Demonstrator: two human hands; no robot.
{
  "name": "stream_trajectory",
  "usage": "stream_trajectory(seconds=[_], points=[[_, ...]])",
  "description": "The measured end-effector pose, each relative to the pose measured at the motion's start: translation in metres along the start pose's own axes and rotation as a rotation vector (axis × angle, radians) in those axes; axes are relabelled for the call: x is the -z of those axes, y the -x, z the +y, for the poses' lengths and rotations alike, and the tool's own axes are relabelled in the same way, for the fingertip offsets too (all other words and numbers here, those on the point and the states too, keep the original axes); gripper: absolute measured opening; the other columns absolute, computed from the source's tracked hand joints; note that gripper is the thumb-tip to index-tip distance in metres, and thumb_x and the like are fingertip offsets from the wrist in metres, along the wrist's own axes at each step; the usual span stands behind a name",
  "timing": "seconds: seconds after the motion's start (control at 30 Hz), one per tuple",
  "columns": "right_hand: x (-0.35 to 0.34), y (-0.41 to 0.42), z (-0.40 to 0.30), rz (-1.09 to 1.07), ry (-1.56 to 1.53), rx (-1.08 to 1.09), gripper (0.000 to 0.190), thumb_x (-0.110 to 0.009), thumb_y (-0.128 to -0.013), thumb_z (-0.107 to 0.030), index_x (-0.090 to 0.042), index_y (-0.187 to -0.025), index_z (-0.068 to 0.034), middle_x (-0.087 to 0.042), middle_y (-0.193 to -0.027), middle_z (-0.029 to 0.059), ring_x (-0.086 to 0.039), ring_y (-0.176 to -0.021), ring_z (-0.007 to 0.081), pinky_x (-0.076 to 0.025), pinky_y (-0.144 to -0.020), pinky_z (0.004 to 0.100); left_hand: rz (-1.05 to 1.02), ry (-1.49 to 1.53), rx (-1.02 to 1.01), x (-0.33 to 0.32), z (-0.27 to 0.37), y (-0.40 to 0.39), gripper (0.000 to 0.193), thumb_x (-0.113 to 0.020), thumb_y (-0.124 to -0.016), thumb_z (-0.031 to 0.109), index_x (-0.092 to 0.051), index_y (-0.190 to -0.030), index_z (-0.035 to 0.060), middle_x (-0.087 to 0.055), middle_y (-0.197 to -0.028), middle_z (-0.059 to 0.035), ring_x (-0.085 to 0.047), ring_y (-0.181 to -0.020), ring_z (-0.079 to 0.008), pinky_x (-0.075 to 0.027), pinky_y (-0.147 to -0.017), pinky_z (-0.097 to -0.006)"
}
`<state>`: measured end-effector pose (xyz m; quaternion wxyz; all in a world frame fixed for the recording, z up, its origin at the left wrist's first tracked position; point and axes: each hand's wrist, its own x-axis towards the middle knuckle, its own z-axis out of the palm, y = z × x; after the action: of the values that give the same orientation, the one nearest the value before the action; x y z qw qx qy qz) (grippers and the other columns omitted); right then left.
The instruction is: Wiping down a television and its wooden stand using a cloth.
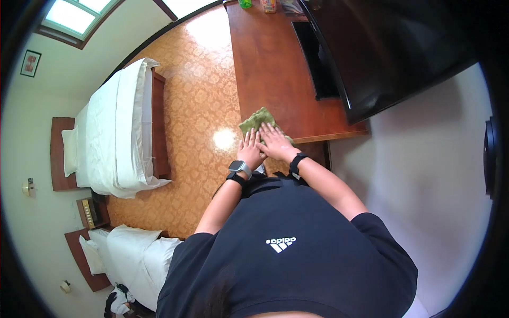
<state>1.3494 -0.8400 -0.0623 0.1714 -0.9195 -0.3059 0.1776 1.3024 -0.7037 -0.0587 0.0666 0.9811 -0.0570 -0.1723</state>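
A folded green cloth (259, 117) lies at the near corner of a reddish-brown wooden desk (266, 71). Both of my hands rest on it, side by side, fingers stretched out and pointing away from me. My right hand (277, 144) is laid flat over the cloth's right part, its thumb touching the left hand. My left hand (251, 151) has its fingertips on the cloth's lower left part. Neither hand curls around the cloth, and their palms are hidden. A smartwatch (239, 167) and a black band are on the left wrist, another black band (297, 163) on the right.
On the desk's right side stands a black television (381, 51) on a flat base (314, 59). A green container (245, 3) and a patterned container (269, 5) are at the far end. Left, across the patterned floor (195, 99), are two white-covered beds (115, 127) and a nightstand (104, 212).
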Motion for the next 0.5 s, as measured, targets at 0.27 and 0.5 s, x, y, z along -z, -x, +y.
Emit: stream_trajectory(seconds=[0.27,0.5], points=[[-0.01,-0.022,-0.045,0.023,-0.065,0.032,0.065,-0.036,-0.09,-0.046,-0.031,-0.134,0.001,-0.023,-0.143,0.0181,-0.02,-0.133,0.0327,-0.017,-0.109,0.0414,0.041,0.005,-0.144,0.005,-0.059,0.016,0.072,-0.045,-0.083,0.046,-0.024,-0.139,0.0056,-0.02,-0.146,-0.013,-0.019,-0.135,-0.0269,-0.02,-0.108,-0.0405],[-0.003,-0.005,-0.05,0.097,-0.189,-0.002,0.052,-0.034,-0.093,-0.036,-0.04,-0.128,0.002,-0.038,-0.134,0.0196,-0.035,-0.126,0.0276,-0.027,-0.105,0.0376,0.081,0.096,-0.26,0.008,-0.051,0.007,0.06,-0.047,-0.084,0.037,-0.038,-0.131,0.0003,-0.026,-0.142,-0.0197,-0.027,-0.13,-0.0313,-0.026,-0.106,-0.0401]])
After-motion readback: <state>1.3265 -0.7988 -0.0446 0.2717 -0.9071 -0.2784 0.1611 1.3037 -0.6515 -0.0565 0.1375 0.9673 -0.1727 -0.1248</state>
